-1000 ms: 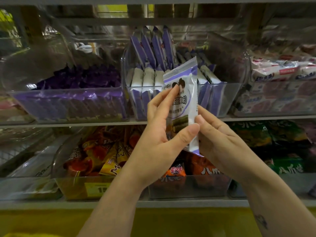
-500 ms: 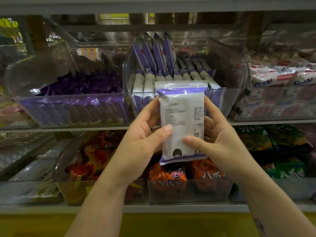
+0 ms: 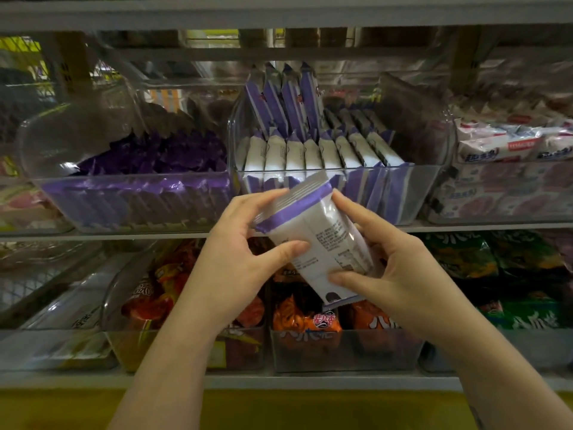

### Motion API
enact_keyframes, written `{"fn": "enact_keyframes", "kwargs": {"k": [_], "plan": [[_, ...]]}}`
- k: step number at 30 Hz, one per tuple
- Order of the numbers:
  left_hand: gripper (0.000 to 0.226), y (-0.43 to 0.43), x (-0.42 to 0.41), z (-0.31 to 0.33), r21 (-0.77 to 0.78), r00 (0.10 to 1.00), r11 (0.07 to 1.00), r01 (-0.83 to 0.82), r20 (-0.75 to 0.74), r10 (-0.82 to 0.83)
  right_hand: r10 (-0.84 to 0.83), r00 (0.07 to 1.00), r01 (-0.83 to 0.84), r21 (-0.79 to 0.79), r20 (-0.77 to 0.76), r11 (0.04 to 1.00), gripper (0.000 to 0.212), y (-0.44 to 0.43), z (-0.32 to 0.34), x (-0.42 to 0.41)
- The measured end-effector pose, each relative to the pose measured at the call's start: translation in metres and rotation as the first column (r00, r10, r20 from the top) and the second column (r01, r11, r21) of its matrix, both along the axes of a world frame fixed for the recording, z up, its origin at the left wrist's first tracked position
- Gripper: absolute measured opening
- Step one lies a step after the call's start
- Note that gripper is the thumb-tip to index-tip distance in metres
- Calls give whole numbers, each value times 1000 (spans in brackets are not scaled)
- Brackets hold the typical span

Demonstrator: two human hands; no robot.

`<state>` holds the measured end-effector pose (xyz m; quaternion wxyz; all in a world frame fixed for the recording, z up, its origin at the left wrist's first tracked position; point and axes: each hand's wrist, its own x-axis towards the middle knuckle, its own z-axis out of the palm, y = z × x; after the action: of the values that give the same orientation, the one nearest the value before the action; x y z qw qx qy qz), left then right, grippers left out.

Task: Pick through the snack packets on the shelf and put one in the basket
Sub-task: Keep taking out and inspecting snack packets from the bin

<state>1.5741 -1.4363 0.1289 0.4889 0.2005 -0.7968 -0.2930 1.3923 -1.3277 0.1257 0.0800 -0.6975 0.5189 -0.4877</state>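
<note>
Both hands grip the white-and-purple snack packet (image 3: pixel 313 240) in front of the clear bin (image 3: pixel 428 193) on the shelf, left hand (image 3: pixel 248 243) at its left edge, right hand (image 3: pixel 387 268) at its right edge & bottom corner, tilted w/ printed back up, prob. to read the label; no basket in view.

Clear bins, wooden posts and a yellow strip

Clear plastic bins (image 3: pixel 428 193) stand side by side in an upper row, one with a tall curved wall (image 3: pixel 62 141); more clear bins (image 3: pixel 341 352) line the lower row. Wooden posts (image 3: pixel 74 66) rise behind, wire mesh (image 3: pixel 21 283) shows at left, and a yellow panel (image 3: pixel 279 411) runs along the bottom.
</note>
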Motion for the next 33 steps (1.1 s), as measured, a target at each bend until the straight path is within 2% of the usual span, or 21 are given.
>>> {"fn": "enact_keyframes", "kwargs": {"k": [2, 5, 7, 9, 12, 14, 17, 22, 25, 29, 33], "plan": [[54, -3, 5, 0, -20, 999, 999, -26, 35, 27, -61, 995, 61, 0, -76, 998, 95, 1, 1, 0], [51, -6, 7, 0, 53, 996, 995, 85, 34, -87, -118, 985, 111, -61, -123, 992, 96, 1, 0, 2], [44, -9, 8, -2, 72, 989, 987, 144, 6, -145, -85, 995, 79, -117, -42, 990, 95, 2, 1, 3], [37, -13, 9, -5, 119, 977, 971, 206, -83, -197, -22, 994, 39, -154, 110, 987, 87, 4, 3, 1], [35, -24, 12, -12, 210, 946, 943, 259, -253, -204, 22, 965, 22, -163, 260, 986, 65, 5, 5, -4], [40, -29, 13, -17, 243, 930, 930, 277, -312, -195, 34, 940, 16, -143, 339, 990, 48, 5, 4, -4], [49, -34, 12, -21, 275, 919, 914, 298, -342, -196, 35, 929, 20, -143, 369, 990, 31, 5, 4, -1], [52, -35, 8, -24, 319, 918, 904, 284, -362, -160, 4, 894, 93, -194, 447, 977, 19, 3, 4, 5], [54, -30, 5, -23, 345, 933, 907, 242, -339, -120, 0, 843, 118, -185, 538, 976, 10, 2, 4, 5], [39, -24, 3, -20, 343, 949, 921, 184, -307, -76, 58, 742, 58, -150, 668, 987, 8, 4, 8, 4], [34, -19, 2, -16, 302, 937, 937, 172, -344, -61, 34, 712, 65, -115, 701, 991, 8, 2, 7, 2]]}}
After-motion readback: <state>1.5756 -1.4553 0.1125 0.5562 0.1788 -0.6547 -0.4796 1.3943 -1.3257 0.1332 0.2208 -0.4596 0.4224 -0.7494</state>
